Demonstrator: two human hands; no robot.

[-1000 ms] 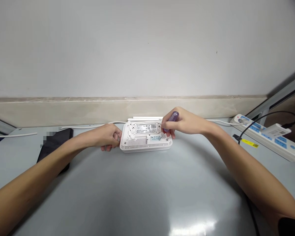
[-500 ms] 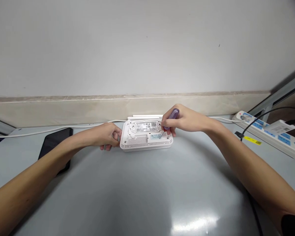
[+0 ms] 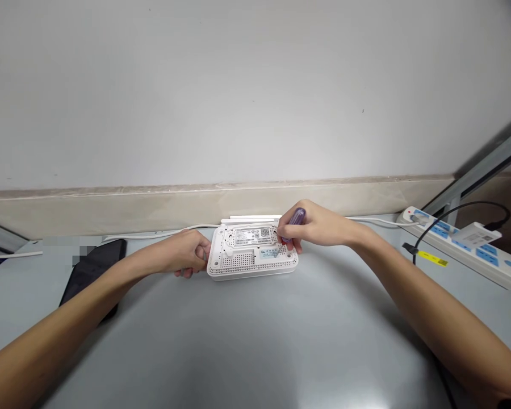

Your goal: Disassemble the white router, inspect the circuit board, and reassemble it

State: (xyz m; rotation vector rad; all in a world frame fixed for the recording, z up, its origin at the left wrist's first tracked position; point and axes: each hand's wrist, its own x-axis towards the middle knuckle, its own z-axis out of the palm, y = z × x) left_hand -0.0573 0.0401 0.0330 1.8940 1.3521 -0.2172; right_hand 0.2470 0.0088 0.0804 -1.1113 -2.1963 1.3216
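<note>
A white router [image 3: 237, 262] lies upside down on the grey table, its vented, labelled underside facing up and its antennas [image 3: 255, 218] along the back edge. In my right hand [image 3: 313, 224] is a screwdriver [image 3: 297, 217] with a see-through purple handle, tilted over the router's right end. Its tip is hidden by my fingers. My left hand [image 3: 187, 253] is closed beside the router's left edge, fingers curled in. A small bluish bit shows at those fingertips, too small to name.
A black phone [image 3: 93, 270] lies at the left, partly under my left forearm. On the right stands a white power strip [image 3: 468, 250] with a plugged-in white adapter [image 3: 477, 236] and a black cable [image 3: 426, 233] with a yellow tag. A white cable [image 3: 153, 234] runs along the wall.
The whole view has shifted, so everything sits slightly lower in the picture. Both hands keep nearly the same place at the router, and the screwdriver stays in my right hand.
</note>
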